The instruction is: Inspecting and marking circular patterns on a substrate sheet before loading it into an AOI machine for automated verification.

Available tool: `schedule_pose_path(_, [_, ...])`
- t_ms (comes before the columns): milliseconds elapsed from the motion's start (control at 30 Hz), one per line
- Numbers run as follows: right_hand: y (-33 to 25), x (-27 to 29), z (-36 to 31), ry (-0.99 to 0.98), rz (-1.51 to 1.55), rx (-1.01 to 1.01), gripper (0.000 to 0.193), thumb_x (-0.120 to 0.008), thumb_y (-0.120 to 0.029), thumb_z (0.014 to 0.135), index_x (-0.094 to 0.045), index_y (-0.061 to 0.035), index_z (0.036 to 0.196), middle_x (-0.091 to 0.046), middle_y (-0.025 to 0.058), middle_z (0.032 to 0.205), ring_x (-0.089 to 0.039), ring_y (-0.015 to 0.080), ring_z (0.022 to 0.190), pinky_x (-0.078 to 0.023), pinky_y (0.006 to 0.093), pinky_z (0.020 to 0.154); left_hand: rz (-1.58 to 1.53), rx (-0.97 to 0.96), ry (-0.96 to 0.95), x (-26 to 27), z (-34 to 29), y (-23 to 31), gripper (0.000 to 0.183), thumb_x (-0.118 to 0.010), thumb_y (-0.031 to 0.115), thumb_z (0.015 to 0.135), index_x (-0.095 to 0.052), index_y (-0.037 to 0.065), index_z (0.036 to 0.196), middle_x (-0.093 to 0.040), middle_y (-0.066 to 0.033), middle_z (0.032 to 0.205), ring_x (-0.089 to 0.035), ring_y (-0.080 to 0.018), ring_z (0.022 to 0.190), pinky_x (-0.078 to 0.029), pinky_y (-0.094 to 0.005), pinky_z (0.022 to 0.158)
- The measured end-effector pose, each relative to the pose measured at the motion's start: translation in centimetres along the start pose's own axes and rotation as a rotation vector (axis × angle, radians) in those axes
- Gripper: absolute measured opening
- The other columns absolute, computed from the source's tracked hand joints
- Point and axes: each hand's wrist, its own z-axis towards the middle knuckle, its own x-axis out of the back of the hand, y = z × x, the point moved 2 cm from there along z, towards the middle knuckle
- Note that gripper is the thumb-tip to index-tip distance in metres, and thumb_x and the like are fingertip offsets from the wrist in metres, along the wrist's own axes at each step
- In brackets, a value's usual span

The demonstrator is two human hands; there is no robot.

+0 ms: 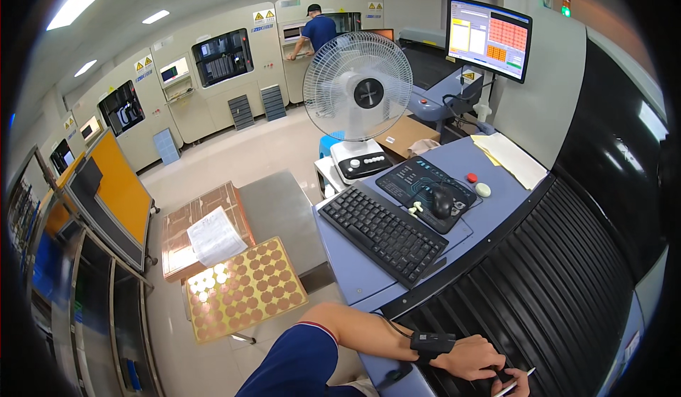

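My left hand (471, 358) is over the black ribbed cover (511, 283) of the machine, its fingers curled; what they hold, if anything, is hidden. A black strapped device (431, 343) sits on the left wrist. Beside it at the lower edge, my right hand (516, 383) grips a thin white pen-like stick (526, 376); the rest of that hand is cut off. A black keyboard (386, 230) and a black mouse (443, 202) on a dark mouse pad (418, 184) rest on the blue-grey machine top beyond my hands.
A monitor (488, 37) stands at the far right, a white fan (358, 88) ahead. To the left, a yellow panel with round copper-coloured pads (248, 287) and a copper-coloured stack with papers (216, 235) lie by a metal table (273, 213). A co-worker (320, 30) stands at machines behind.
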Motion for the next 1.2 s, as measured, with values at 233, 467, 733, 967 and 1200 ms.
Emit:
schedule_pose_path(233, [-0.4,-0.4,-0.2,0.018,-0.056,0.016,0.018,-0.069,-0.003,0.089,-0.066,0.0021,0.106,-0.065,0.0123,0.093,-0.059,0.0210,0.085,-0.048,0.0317,0.078,0.032,-0.049,-0.028,0.1,-0.1,0.5,0.022,-0.070,0.018,0.082,-0.065,0.002,0.096,-0.069,-0.0137,0.072,-0.068,-0.0355,0.070,-0.051,-0.0440,0.062])
schedule_pose_path(467, [-0.5,-0.6,-0.5,0.039,0.078,-0.034,0.027,-0.068,0.003,0.087,-0.062,0.0028,0.113,-0.063,0.0130,0.104,-0.059,0.0222,0.094,-0.049,0.0329,0.085,-0.130,0.053,0.001,0.6,0.3,0.0,0.022,-0.073,0.017,0.081,-0.064,0.002,0.095,-0.071,-0.0118,0.079,-0.071,-0.0283,0.070,-0.053,-0.0374,0.062])
schedule_pose_path(733, [0.3,0.1,-0.4,0.078,0.085,-0.046,0.027,-0.071,0.003,0.085,-0.064,0.0021,0.111,-0.064,0.0112,0.101,-0.059,0.0213,0.094,-0.049,0.0330,0.085,-0.187,0.096,0.006,0.9,0.6,-0.1,0.018,-0.073,0.012,0.078,-0.061,0.000,0.087,-0.070,-0.0111,0.074,-0.069,-0.0251,0.066,-0.053,-0.0337,0.062])
schedule_pose_path(967, [1.1,0.6,-0.2,0.169,0.010,0.011,0.029,-0.074,0.003,0.082,-0.065,0.0016,0.109,-0.065,0.0097,0.100,-0.060,0.0199,0.091,-0.049,0.0316,0.082,-0.173,0.097,0.139,2.6,1.4,-0.1,0.017,-0.074,0.012,0.079,-0.061,0.001,0.084,-0.071,-0.0107,0.073,-0.070,-0.0230,0.067,-0.054,-0.0325,0.063])
schedule_pose_path(1200, [3.6,3.6,0.9,0.368,-0.020,0.043,0.027,-0.074,0.004,0.079,-0.067,0.0003,0.105,-0.066,0.0115,0.094,-0.060,0.0215,0.084,-0.051,0.0334,0.077,0.220,0.143,0.431,7.1,2.8,-2.3,0.012,-0.070,0.013,0.079,-0.062,0.004,0.083,-0.068,-0.0114,0.068,-0.069,-0.0302,0.065,-0.053,-0.0389,0.060])
